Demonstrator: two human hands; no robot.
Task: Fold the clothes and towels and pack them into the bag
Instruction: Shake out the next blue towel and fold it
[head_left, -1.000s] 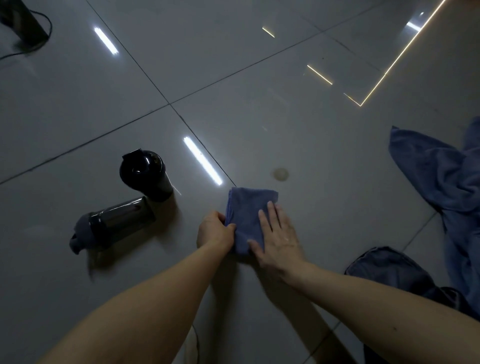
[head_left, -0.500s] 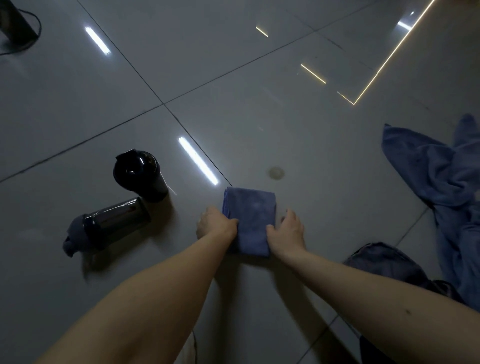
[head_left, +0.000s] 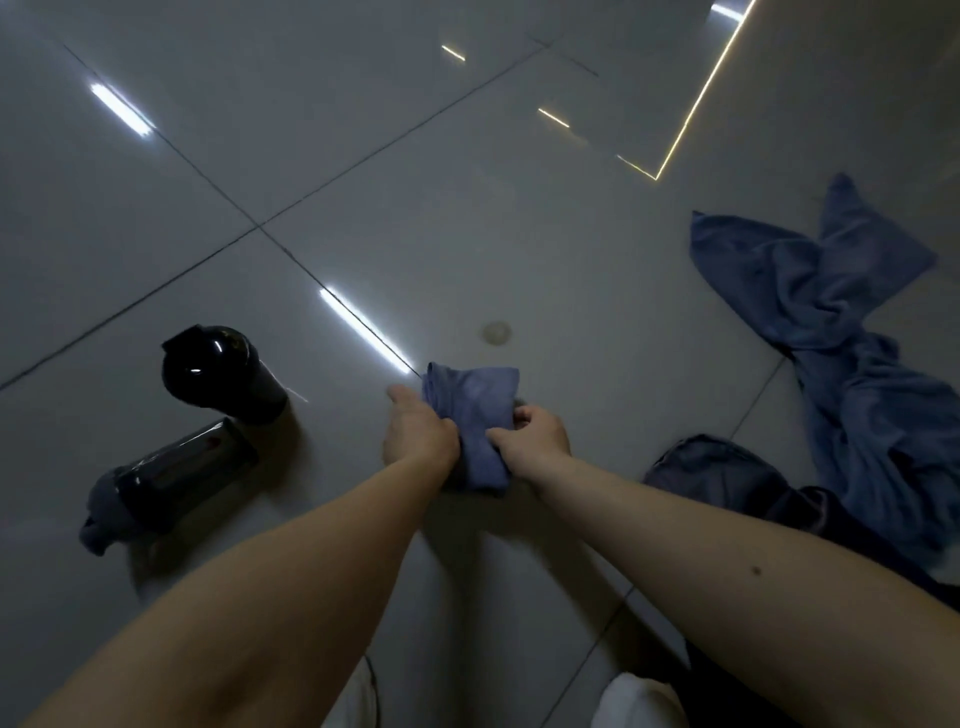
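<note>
While the person leans over a glossy grey tiled floor (head_left: 519, 234), both bare forearms reach forward to a small folded blue towel (head_left: 475, 410) near the middle of the view. The left hand (head_left: 418, 436) has its fingers curled round the towel's left edge, gripping it. The right hand (head_left: 537, 441) clasps the right edge, thumb lying across the top of the cloth and fingers bent round the side. The towel is bunched between the two hands, its far end sticking up past the knuckles. I cannot tell whether it rests on the tile or is just raised.

To the left, well apart from the hands, a dark bottle (head_left: 223, 371) stands upright. Just beside it a second dark bottle with a grey cap (head_left: 171, 483) lies on its side.

To the right, a large blue cloth (head_left: 831, 312) sprawls crumpled on the floor. Nearer the person, a darker blue denim-like item (head_left: 722, 467) lies heaped beside the right forearm. Whether this is the bag or a garment is unclear.

A small round mark (head_left: 496, 332) shows on the tile just beyond the towel. Bright strips of ceiling light reflect in the floor.
</note>
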